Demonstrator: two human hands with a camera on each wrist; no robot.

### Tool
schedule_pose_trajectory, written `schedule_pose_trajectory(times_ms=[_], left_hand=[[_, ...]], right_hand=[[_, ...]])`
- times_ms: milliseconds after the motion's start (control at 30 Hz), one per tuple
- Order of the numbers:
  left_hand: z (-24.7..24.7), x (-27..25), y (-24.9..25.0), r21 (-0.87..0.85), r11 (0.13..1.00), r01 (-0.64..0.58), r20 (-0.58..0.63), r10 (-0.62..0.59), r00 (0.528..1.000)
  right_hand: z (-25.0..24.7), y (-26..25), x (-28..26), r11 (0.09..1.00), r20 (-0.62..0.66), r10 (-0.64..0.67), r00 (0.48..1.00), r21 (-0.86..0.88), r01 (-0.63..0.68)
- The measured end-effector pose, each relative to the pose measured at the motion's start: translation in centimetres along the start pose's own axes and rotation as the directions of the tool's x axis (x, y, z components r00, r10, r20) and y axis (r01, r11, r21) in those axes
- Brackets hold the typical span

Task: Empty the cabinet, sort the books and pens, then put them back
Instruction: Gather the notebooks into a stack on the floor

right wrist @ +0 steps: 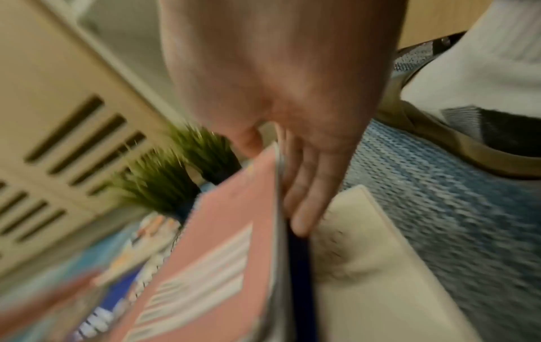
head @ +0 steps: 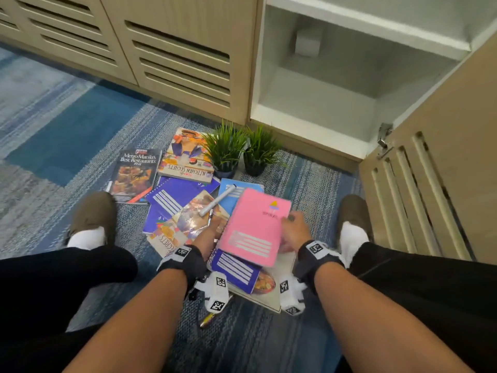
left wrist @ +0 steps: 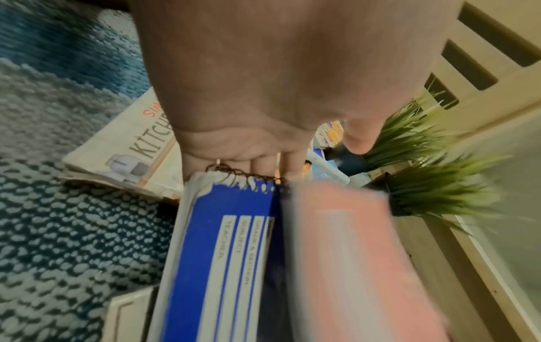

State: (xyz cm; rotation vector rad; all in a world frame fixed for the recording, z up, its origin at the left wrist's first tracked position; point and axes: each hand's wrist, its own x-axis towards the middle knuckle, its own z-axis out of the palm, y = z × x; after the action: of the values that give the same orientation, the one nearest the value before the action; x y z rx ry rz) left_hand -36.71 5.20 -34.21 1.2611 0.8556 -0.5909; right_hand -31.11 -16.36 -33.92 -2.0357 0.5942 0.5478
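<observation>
A pink notebook (head: pixel 254 226) (right wrist: pixel 228 231) hangs tilted over a blue spiral notebook (head: pixel 234 270) (left wrist: pixel 222 254). My right hand (head: pixel 294 227) (right wrist: pixel 292 185) pinches its right edge, thumb on the cover and fingers underneath. My left hand (head: pixel 212 232) (left wrist: pixel 263 162) has its fingers hooked over the blue notebook's spiral edge, thumb standing free. Both notebooks lie over a large cream book (head: pixel 285 265). A white marker (head: pixel 217 200) rests on the scattered books beyond, beside a dark pen (head: pixel 210 216). The white cabinet compartment (head: pixel 322 103) stands open, with only a small white box at its back.
Two cookbooks (head: pixel 185 154), a restaurant guide (head: pixel 134 175), and purple (head: pixel 177 195) and light blue (head: pixel 228 195) notebooks lie on the blue carpet. Two potted plants (head: pixel 226 149) stand before the cabinet. The open door (head: pixel 430 184) is at right. A yellow pen (head: pixel 207 320) lies near me.
</observation>
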Motion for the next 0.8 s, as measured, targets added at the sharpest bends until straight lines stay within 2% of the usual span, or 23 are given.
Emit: schedule_pose_trajectory(times_ms=[33, 67, 133, 233, 267, 333, 400, 500, 667, 733, 800], left_hand=[[0.0, 0.1, -0.3, 0.048, 0.999, 0.022, 0.019, -0.023, 1.000], [0.2, 0.7, -1.0, 0.178, 0.983, 0.051, 0.045, -0.060, 0.997], [0.4, 2.5, -2.5, 0.459, 0.887, 0.037, -0.014, -0.035, 0.999], [1.5, 0.3, -1.9, 0.685, 0.728, 0.009, -0.110, 0.091, 0.990], [1.7, 0.1, -1.8, 0.700, 0.714, -0.004, -0.106, 0.110, 0.988], [1.8, 0.2, -1.7, 0.667, 0.745, -0.031, -0.079, 0.112, 0.991], [1.5, 0.6, -1.3, 0.573, 0.819, -0.027, -0.039, 0.060, 0.997], [1.2, 0.1, -1.0, 0.345, 0.935, -0.076, 0.107, 0.041, 0.993], [1.7, -0.3, -0.2, 0.048, 0.998, -0.041, 0.306, 0.024, 0.952], [1.7, 0.1, 0.0, 0.027, 1.000, -0.014, 0.308, 0.005, 0.951], [1.7, 0.5, 0.5, 0.140, 0.989, -0.041, 0.240, 0.006, 0.971]], right_hand=[[0.9, 1.7, -0.1, 0.995, 0.101, 0.081, 0.992, -0.065, -0.075], [1.6, 3.1, -0.1, 0.981, 0.184, 0.136, 0.974, -0.162, -0.106], [2.6, 4.6, -0.4, 0.943, 0.288, 0.168, 0.943, -0.325, -0.069], [3.3, 4.6, -0.3, 0.915, 0.287, 0.111, 0.952, -0.403, 0.015], [3.3, 4.3, -0.3, 0.923, 0.277, 0.085, 0.957, -0.385, 0.030], [3.0, 3.8, -0.3, 0.965, 0.255, 0.078, 0.964, -0.262, -0.009], [2.4, 3.7, -0.5, 0.992, 0.216, 0.129, 0.968, -0.024, -0.127], [1.5, 3.2, -1.9, 0.889, 0.337, 0.192, 0.922, 0.338, -0.309], [-0.8, 2.4, -3.1, 0.743, 0.477, 0.180, 0.860, 0.507, -0.437], [-0.6, 2.6, -2.7, 0.700, 0.520, 0.166, 0.838, 0.536, -0.472], [0.4, 3.3, -1.9, 0.694, 0.540, 0.174, 0.824, 0.526, -0.491]])
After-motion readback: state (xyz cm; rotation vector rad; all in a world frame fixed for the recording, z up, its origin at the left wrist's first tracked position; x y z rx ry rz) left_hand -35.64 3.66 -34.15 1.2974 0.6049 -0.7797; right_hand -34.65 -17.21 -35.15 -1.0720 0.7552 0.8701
